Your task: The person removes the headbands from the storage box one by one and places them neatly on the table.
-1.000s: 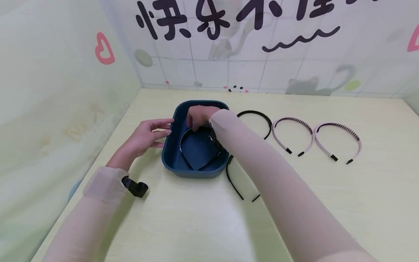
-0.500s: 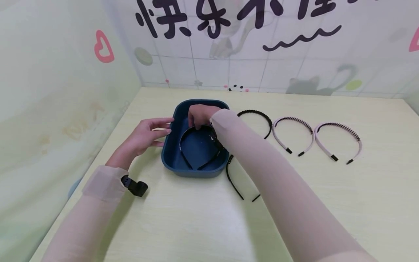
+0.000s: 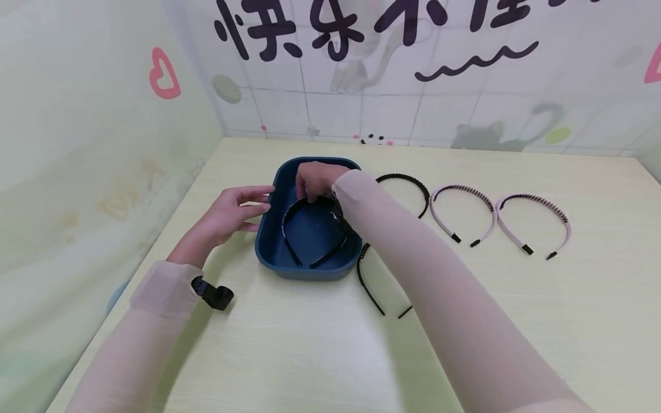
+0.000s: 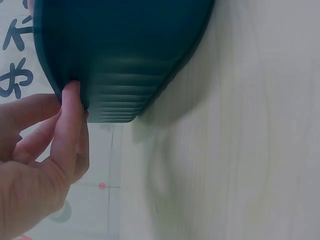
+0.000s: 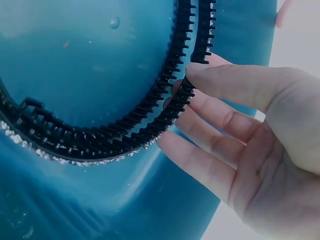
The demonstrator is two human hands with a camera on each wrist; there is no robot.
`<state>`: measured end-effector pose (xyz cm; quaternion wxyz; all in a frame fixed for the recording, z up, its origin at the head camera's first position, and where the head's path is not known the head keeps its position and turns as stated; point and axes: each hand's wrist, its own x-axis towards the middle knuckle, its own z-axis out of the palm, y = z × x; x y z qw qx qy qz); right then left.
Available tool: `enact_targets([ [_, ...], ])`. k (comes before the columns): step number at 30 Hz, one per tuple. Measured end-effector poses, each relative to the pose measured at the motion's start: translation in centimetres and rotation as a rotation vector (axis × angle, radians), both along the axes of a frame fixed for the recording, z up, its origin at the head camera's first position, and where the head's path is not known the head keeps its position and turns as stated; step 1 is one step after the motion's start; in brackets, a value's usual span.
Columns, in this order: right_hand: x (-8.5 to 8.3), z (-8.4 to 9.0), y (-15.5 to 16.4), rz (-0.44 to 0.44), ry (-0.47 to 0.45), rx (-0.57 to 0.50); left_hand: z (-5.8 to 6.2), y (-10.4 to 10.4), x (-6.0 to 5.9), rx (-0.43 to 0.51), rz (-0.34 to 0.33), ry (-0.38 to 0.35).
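Blue tub [image 3: 312,275] on the pale bench [image 3: 289,355], left of centre; clock positions are read from the tub in the head view, 12 being the far side.

Right hand [image 3: 316,179]: reaches into the tub toward 12 o'clock, its forearm crossing in from about 4. The right wrist view shows it pinching a toothed black headband [image 5: 172,109] at the curve, thumb on the near face, fingers behind. Headband sits inside the tub, curve toward 12, tips toward 6; small clear sparkles along its outer edge. Another toothed band shows just within that loop; whether separate or a reflection, cannot tell.

Left hand [image 3: 227,212]: at 10 o'clock, outside the tub, fingers extended and spread a little, tips touching the wall by the rim. A small black device [image 3: 213,293] is worn at the left cuff.

Other headbands, all on the bench. Far black headband [image 3: 408,176]: between 2 and 3, partly hidden by the right sleeve. Near black headband [image 3: 368,287]: 4 o'clock, also partly covered. Inner pink headband [image 3: 436,219] and outer pink headband [image 3: 508,232]: out at 3, side by side, touching, dark teeth inside, black tips toward 5.
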<state>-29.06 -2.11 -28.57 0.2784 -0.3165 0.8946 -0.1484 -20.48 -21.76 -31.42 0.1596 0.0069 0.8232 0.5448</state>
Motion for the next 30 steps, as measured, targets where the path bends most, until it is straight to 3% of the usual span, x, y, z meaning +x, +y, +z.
enact_targets([
  [10, -0.3, 0.6, 0.1, 0.064, 0.025, 0.016, 0.1, 0.1, 0.1, -0.003, -0.002, 0.0],
  [30, 0.2, 2.7, 0.4, 0.095, 0.072, 0.015, 0.0, -0.1, 0.0, -0.009, -0.018, 0.012],
])
